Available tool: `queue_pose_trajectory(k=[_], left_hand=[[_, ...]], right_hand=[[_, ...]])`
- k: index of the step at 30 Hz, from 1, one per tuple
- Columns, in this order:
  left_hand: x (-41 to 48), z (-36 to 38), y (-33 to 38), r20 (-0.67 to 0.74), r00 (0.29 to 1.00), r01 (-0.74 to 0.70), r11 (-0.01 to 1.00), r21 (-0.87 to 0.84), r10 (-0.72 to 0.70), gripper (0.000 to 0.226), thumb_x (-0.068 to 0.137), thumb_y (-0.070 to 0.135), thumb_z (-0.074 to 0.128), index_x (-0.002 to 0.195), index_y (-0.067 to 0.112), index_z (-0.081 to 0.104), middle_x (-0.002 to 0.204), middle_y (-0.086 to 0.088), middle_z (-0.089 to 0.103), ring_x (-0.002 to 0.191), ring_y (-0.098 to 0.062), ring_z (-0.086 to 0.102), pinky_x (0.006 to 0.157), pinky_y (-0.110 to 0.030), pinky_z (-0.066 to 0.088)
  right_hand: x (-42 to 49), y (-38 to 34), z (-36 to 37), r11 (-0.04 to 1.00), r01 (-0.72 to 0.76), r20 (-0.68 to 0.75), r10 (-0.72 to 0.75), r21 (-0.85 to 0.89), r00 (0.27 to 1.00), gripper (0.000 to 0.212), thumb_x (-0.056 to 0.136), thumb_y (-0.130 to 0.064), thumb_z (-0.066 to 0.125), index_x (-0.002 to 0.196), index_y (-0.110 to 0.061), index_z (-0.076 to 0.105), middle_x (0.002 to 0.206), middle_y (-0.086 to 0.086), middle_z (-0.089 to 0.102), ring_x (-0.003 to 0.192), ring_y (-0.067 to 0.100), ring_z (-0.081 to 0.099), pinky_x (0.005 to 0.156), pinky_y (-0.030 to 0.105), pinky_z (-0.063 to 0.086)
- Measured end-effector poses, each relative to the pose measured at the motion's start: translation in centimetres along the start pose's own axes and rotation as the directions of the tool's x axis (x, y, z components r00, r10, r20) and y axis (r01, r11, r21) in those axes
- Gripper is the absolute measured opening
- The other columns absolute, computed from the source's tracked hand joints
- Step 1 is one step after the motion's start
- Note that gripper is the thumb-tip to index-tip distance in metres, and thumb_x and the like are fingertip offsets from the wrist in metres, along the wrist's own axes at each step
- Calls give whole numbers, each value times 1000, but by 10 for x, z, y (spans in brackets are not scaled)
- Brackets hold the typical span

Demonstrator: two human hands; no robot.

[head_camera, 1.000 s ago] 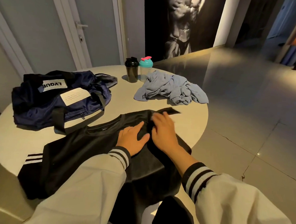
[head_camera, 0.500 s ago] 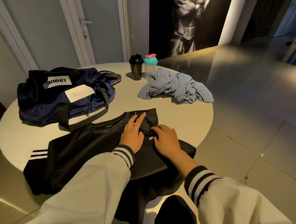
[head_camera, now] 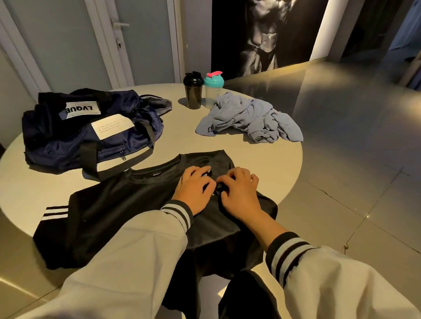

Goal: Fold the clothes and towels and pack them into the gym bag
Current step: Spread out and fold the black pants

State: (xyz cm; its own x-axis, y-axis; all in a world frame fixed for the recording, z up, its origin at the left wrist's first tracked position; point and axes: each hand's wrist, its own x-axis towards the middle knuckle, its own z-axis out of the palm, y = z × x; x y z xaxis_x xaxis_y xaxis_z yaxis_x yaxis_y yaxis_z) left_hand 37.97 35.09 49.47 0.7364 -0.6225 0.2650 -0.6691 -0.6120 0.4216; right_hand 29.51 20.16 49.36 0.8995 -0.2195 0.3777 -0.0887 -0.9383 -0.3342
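Black fabric of the shirt (head_camera: 119,210) lies spread on the round table (head_camera: 28,174), and its right sleeve, flung outward a second ago, now sits folded in over the chest. Both the left hand (head_camera: 194,187) and the right hand (head_camera: 239,192) have drawn together there, fingers curled and pinching a small bit of cloth between them. One fold looks done; the blue towel (head_camera: 250,120) lies crumpled beyond, and the gym bag (head_camera: 84,128) waits unpacked.

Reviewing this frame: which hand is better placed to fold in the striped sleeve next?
Probably the left hand: the striped sleeve lies on its side of the black shirt. The right hand would have to cross over.
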Motion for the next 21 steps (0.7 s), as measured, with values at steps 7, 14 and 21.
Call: queue_pose_trajectory(k=[7,14,21], left_hand=[[-1,-3,4,10,990,137,985,109,-139,38,103,45,40,133,30,57,136,1,49,127,-23,41,108,-40,39],[4,0,6,140,978,128,973,193,-156,51,101,51,38,148,34,42,161,1,27,145,-25,24,121,-43,22],[9,-5,5,-15,992,117,950,-290,-126,34,103,24,49,135,22,61,162,1,25,145,-20,29,119,-38,29]], right_hand=[[-8,1,-14,996,-70,-82,74,49,994,29,103,-38,41,98,-26,68,83,-3,69,81,22,61,85,39,40],[4,5,-13,942,-196,124,236,-272,964,36,97,-34,46,128,-22,59,128,9,55,123,32,45,108,49,27],[6,-17,5,998,-60,192,56,15,980,43,101,-33,44,142,-19,52,136,8,53,124,28,49,104,42,40]])
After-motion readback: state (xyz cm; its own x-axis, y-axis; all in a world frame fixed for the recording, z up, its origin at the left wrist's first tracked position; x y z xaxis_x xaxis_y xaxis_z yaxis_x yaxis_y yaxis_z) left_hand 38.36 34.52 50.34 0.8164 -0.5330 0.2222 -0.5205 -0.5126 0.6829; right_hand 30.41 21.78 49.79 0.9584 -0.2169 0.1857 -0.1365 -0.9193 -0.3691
